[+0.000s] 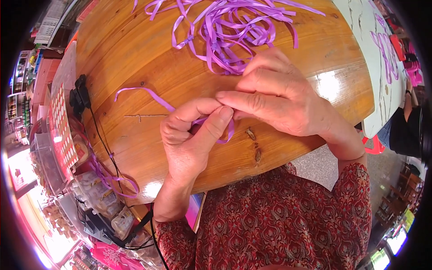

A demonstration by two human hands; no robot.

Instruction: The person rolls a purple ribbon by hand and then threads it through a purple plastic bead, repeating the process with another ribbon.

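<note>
Over the wooden table my left hand [191, 139] pinches a narrow purple ribbon [150, 92] between thumb and forefinger. One loose end curls out to the left, and a small loop hangs below the thumb. My right hand [283, 99] is closed, its fingertips meeting those of the left at the ribbon; what they grip is hidden. A thin, twisted silvery strand [146, 116] with a tiny kink sticks out left from behind my left hand. Beyond both hands lies a tangled heap of purple ribbons [225, 31], some with small knots.
Under my hands is a glossy wooden table [121, 49]. A black cable [96, 123] with clips runs along its left edge, near more purple ribbon [128, 195]. Clear plastic bags [96, 193] crowd the lower left. At right, a white marbled surface [360, 27] bears purple ribbons; a person [407, 126] is beside it.
</note>
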